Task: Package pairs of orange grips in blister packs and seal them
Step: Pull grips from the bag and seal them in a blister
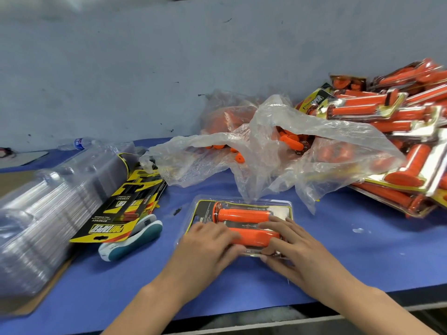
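The left hand (208,245) lies palm down on the near-left part of a clear blister pack (242,201). Its fingers are stretched nearly flat across the plastic, and it curls round nothing. The right hand (297,245) covers the pack's right end with its fingers pressed on top. Its thumb sits at the near edge, but I cannot tell whether it hooks under that edge or only rests against it.

The pack lies flat on the blue table cover (338,250), just in front of the person. Inside it, two orange grips lie side by side over a yellow-and-black card. The farther grip (244,215) shows along most of its length. The nearer grip (254,236) shows only between the two hands, which hide both its ends and the pack's near edge. Whether the pack is fully closed cannot be made out.

To the left, a fanned pile of printed cards (121,209) lies partly over a white-and-teal object (135,238) that I cannot identify. Farther left is a tall stack of empty clear blister shells (48,213), blurred and cut off by the frame.

Behind the pack sprawls a crumpled clear plastic bag (266,151). Loose orange grips (290,140) show at its mouth, and more appear only as orange smudges through the film. On the right, a heap of filled packs (399,131) runs off the frame edge.

A small water bottle (79,143) lies by the grey wall (169,56).
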The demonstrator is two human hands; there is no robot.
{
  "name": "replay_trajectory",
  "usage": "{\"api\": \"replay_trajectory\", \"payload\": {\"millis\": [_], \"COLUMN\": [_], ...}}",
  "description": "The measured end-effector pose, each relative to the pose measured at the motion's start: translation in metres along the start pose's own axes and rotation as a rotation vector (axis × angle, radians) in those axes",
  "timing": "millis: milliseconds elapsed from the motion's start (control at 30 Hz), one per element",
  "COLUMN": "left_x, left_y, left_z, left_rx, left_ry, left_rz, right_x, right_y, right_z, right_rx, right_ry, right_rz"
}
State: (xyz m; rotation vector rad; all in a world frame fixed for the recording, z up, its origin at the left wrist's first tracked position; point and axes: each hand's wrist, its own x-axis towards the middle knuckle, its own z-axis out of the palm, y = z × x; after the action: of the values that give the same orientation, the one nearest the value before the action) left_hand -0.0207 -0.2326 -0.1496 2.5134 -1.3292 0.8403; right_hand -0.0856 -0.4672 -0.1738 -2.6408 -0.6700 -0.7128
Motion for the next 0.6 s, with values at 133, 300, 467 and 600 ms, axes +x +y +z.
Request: {"api": "replay_trajectory", "payload": {"millis": [133, 300, 467, 600], "left_x": [-0.027, -0.061, -0.059, -0.04], "left_y": [-0.065, -0.108, -0.103, -0.089], "left_z": [-0.019, -0.025, -0.019, -0.039], "left_rx": [0.295, 0.374, 0.373, -0.286], "left_ry": [-0.083, -0.317, -0.215, 0.086], "left_rz": [-0.457, -0.625, -0.439, -0.711], "right_x": [0.0, -0.002, -0.003, -0.003], "right_y": [-0.001, -0.002, -0.002, -0.003], "right_z": [-0.004, -0.006, -0.006, -0.006], "right_rx": [0.019, 0.041, 0.055, 0.041], "right_ry": [-0.014, -0.042, -0.048, -0.055], "right_rz": [0.028, 0.057, 0.077, 0.08]}}
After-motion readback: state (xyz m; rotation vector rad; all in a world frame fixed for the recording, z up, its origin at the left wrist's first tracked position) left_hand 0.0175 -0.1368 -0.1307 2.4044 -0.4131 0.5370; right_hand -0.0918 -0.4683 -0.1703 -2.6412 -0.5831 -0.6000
